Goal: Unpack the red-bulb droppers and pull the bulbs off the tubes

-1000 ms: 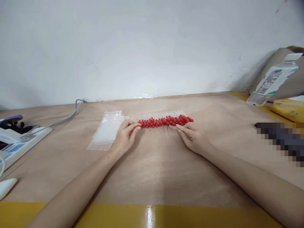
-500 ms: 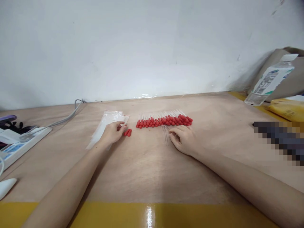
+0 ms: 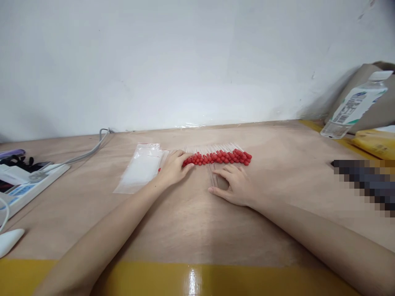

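A dense row of red rubber bulbs [image 3: 226, 157] with thin clear tubes pointing towards the wall lies mid-table. At the row's left end, my left hand [image 3: 174, 167] rests with thumb and fingers apart around the end bulbs, hiding some. One red tip [image 3: 159, 169] shows to the left of that hand. My right hand [image 3: 233, 183] is beside several loose thin clear tubes [image 3: 211, 174] in front of the row. Its thumb and index finger are spread along the tubes, the thumb at their near ends; no firm grip shows.
Clear plastic zip bags [image 3: 137, 170] lie to the left of my left hand. A power strip [image 3: 33, 185] with a grey cable [image 3: 89, 152] is at far left, above a white object [image 3: 10, 242]. At right are a plastic bottle [image 3: 354, 107] and a yellow package [image 3: 375, 142].
My left hand has moved right, from the loose red bulbs to the row's left end. My right thumb has moved away from the index finger, towards the tubes' near ends.
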The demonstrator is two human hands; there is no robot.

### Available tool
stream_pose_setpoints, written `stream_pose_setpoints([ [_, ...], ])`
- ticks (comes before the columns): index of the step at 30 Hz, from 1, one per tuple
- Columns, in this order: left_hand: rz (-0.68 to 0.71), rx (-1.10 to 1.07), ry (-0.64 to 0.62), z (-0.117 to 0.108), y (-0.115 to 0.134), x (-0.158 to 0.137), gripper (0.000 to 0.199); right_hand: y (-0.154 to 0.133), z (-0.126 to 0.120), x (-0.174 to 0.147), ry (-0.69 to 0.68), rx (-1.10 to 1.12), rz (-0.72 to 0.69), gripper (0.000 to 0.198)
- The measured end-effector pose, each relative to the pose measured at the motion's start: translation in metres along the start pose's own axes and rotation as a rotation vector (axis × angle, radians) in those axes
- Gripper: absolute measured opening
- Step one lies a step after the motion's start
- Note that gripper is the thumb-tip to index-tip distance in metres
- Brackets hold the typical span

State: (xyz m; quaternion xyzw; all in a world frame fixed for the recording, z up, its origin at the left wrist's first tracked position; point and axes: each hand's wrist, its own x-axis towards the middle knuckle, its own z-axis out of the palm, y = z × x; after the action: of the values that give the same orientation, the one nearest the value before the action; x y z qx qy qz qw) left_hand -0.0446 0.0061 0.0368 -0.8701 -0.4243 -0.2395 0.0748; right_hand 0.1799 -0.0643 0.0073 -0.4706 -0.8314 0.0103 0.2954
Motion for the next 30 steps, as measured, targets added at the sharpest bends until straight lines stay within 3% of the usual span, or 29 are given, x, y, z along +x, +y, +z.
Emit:
stream_pose_setpoints([
  [10, 0.017, -0.054, -0.015, 0.015, -0.004, 0.020, 0.023, 0.004, -0.010, 0.006, -0.261, 0.039, -0.061, 0.053],
  [15, 0.000, -0.117, 0.037, 0.019, -0.005, 0.021, 0.018, 0.003, -0.006, 0.010, -0.278, 0.089, -0.097, 0.047],
  [18, -0.078, -0.140, 0.115, 0.015, -0.001, 0.020, 0.018, 0.003, -0.003, 0.010, -0.263, 0.110, -0.116, 0.044],
  [24, -0.214, -0.400, 0.357, -0.002, 0.008, 0.000, 0.019, 0.007, 0.001, 0.006, -0.138, 0.194, -0.112, 0.044],
  [30, -0.211, -0.753, 0.299, 0.009, 0.019, -0.033, 0.019, 0.024, -0.002, 0.000, 0.226, 0.263, -0.026, 0.047],
])
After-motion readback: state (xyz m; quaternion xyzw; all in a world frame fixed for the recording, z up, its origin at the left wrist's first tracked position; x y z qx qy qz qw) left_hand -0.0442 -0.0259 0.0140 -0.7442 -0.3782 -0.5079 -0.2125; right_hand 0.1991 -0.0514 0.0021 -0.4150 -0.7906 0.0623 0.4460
